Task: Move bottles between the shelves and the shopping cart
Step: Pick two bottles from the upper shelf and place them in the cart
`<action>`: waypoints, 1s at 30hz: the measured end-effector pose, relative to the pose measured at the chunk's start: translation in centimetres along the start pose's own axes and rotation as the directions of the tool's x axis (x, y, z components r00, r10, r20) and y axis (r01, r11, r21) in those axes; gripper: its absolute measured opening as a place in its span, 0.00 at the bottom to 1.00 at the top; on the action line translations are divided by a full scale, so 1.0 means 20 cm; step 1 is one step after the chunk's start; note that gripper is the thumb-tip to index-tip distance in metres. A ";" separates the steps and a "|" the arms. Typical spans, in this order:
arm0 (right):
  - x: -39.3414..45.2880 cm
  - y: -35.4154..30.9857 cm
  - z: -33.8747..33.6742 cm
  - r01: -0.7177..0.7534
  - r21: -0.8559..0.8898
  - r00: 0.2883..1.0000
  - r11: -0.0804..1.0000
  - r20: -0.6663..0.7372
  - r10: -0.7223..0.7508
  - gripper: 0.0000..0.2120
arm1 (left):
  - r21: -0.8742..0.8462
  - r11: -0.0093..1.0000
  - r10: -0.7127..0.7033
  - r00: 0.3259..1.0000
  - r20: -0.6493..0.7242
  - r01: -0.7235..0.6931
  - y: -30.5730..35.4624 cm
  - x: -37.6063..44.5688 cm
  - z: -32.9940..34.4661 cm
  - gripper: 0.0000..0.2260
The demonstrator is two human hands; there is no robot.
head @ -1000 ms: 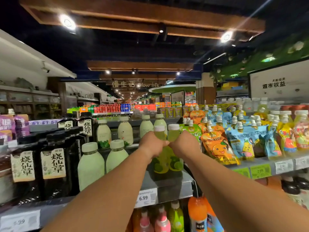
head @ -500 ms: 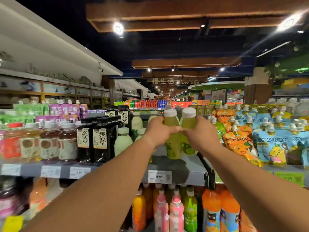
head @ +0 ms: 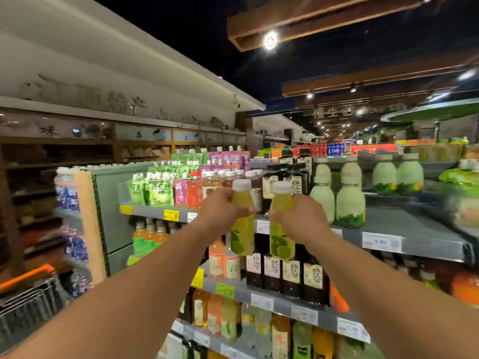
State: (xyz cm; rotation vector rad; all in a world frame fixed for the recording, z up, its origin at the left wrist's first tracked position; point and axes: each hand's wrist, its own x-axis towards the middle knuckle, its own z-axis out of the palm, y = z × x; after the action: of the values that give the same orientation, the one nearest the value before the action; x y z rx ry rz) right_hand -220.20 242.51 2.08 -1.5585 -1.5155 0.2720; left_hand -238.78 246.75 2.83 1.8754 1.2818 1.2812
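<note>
Arms stretched forward and slightly up, bare to the elbow, in front of the grey metal store shelves. Left hand curled around the left yellow-green plastic bottle with white cap, gripping its upper body. Right hand clamped likewise on the right yellow-green plastic bottle with white cap. Both bottles upright, side by side, held in the air clear of the shelf. Wire shopping cart with orange handle low at far left, well apart from the bottles.
</note>
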 end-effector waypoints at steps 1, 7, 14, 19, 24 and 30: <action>-0.04 -0.07 0.13 0.009 0.008 0.999 1.000 0.041 -0.010 0.12 | 0.023 0.999 -0.033 0.999 -0.028 0.033 -0.09 -0.05 -0.12 0.17; -0.22 -0.42 0.85 0.059 0.086 0.958 0.995 0.274 -0.081 0.12 | 0.145 0.961 -0.197 0.952 -0.233 0.235 -0.57 -0.35 -0.76 0.15; -0.29 -0.72 1.58 0.124 0.165 0.880 0.978 0.438 -0.186 0.16 | 0.224 0.887 -0.279 0.856 -0.435 0.403 -1.01 -0.50 -1.27 0.15; -0.26 -0.82 2.11 0.135 0.236 0.791 0.962 0.560 -0.248 0.17 | 0.177 0.850 -0.337 0.770 -0.542 0.497 -1.37 -0.53 -1.50 0.11; -0.21 -0.91 2.60 0.135 0.242 0.680 0.961 0.682 -0.268 0.20 | 0.118 0.752 -0.452 0.637 -0.624 0.649 -1.75 -0.52 -1.68 0.15; -0.21 -0.99 3.18 0.130 0.248 0.518 0.960 0.808 -0.279 0.18 | -0.038 0.685 -0.560 0.492 -0.667 0.727 -2.21 -0.53 -1.85 0.19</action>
State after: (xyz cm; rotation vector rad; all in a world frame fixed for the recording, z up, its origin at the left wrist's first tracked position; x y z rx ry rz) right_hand -279.17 263.52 -21.03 -1.1040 -2.3275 1.1139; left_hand -291.37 252.29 -22.32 0.8257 2.3279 1.3690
